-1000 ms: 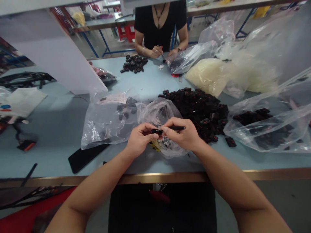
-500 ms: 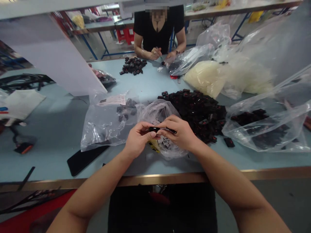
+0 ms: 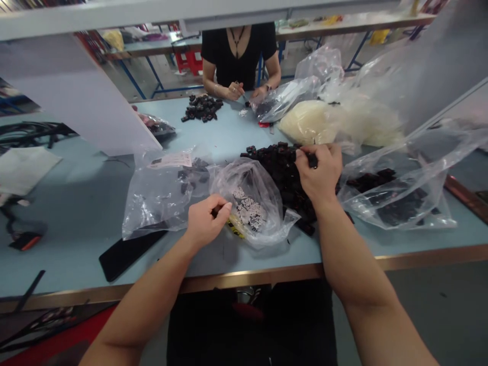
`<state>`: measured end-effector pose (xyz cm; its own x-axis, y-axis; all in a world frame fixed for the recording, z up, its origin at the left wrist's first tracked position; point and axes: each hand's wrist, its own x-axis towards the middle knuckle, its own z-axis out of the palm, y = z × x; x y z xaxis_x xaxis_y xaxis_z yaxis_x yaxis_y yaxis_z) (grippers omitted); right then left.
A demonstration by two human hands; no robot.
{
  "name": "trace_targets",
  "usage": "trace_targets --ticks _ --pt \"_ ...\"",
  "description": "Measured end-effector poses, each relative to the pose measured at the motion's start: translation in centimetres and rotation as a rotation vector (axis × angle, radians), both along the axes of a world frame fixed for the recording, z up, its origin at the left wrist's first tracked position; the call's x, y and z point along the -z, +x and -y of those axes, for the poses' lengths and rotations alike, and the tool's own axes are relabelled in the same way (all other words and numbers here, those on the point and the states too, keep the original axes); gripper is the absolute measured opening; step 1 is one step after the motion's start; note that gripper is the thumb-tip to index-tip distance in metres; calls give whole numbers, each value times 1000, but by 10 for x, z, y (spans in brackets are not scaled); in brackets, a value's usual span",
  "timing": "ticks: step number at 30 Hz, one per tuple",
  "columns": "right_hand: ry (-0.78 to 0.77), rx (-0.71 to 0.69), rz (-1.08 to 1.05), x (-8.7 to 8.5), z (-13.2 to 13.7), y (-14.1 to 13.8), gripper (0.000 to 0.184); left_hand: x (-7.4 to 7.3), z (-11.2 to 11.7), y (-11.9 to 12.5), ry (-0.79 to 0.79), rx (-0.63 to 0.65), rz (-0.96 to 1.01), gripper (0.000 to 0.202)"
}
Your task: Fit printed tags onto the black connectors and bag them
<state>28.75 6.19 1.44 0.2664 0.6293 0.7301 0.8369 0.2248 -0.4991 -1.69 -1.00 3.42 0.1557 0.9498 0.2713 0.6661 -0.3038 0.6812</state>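
My left hand [image 3: 206,221] is closed, thumb against curled fingers, at the left side of a clear plastic bag [image 3: 280,195]. A dark spot shows between its fingers, but I cannot make out what it is. Inside the bag lie many tiny white pieces [image 3: 249,211]. My right hand [image 3: 322,173] is over the far right part of a heap of small black plastic parts [image 3: 292,185]. Its thumb and fingers close around a black plastic part [image 3: 312,160], mostly hidden by the hand.
On the left lie another clear bag [image 3: 152,203] and a flat black phone-like slab [image 3: 127,254]. An open bag of black parts [image 3: 404,203] lies right. Cream-filled bags [image 3: 308,122] stand behind. Opposite, a person [image 3: 238,61] works beside a smaller black heap [image 3: 202,108].
My hands have parted. The right went from above the white-piece bag to the black heap, up and right; the left stayed near the bag, slightly lower left. The view shifted a little.
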Motion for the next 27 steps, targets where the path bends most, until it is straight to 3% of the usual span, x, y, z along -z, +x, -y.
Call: trace_targets --ticks 2,5,10,13,17,22,27 --pt "18 2 10 0 1 -2 20 -3 -2 -5 70 -23 -180 27" --pt "19 -32 53 1 4 -9 18 -9 -8 -15 42 -97 -450 27" --pt "60 -71 108 4 7 -18 15 -17 -27 -30 -257 -330 -823 34" --pt "87 -108 134 5 8 -21 14 -13 -35 -37 -392 -426 -837 38" --pt "109 -145 161 6 10 -24 14 -1 -43 -44 -255 -348 -764 57" --pt "154 -244 188 4 12 -28 15 6 -53 -46 -343 -338 -742 46" --pt "121 -393 218 1 16 -32 21 9 -49 -51 -245 -290 -853 41"
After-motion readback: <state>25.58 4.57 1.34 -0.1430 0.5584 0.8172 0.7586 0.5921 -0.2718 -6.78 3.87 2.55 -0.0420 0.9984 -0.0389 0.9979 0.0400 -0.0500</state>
